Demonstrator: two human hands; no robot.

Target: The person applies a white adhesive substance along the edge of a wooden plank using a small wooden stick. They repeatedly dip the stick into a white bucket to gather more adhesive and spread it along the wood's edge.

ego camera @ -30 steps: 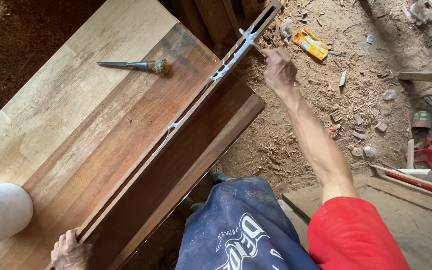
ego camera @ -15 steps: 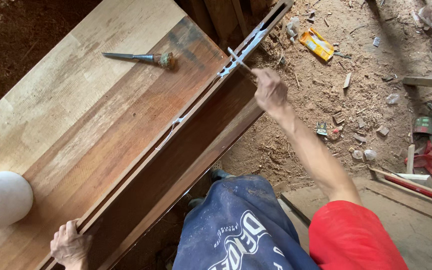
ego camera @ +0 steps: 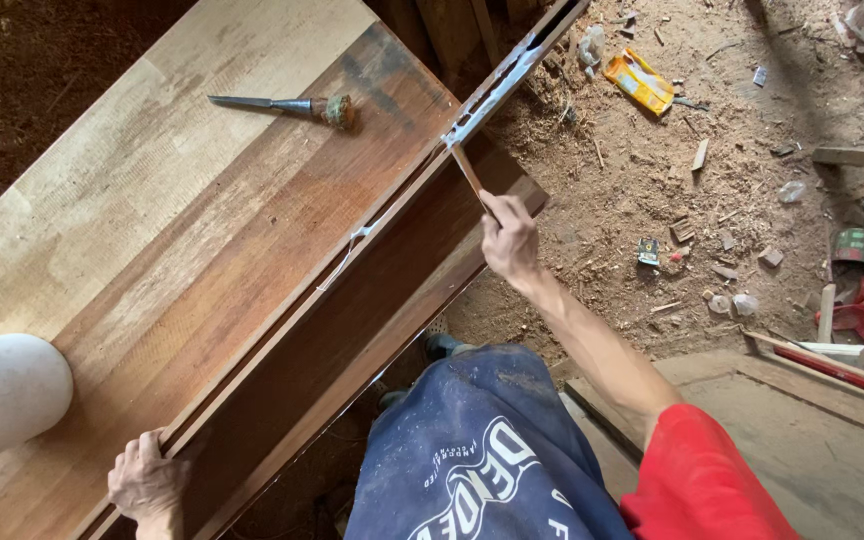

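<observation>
My right hand grips a thin wooden stick whose tip touches white glue smeared along the top edge of a long upright brown board. That board stands on edge between a wide plank bench top and a darker board leaning beside it. My left hand holds the near end of the upright board at the bottom left. A thin string of white glue lies midway along the edge.
A chisel with a worn handle lies on the bench top. A white bucket stands at the left edge. The sawdust floor on the right holds a yellow packet, wood scraps and small cans.
My right hand has drawn back along the board edge toward me, dragging the stick down through the glue. The left hand has stayed at the near end.
</observation>
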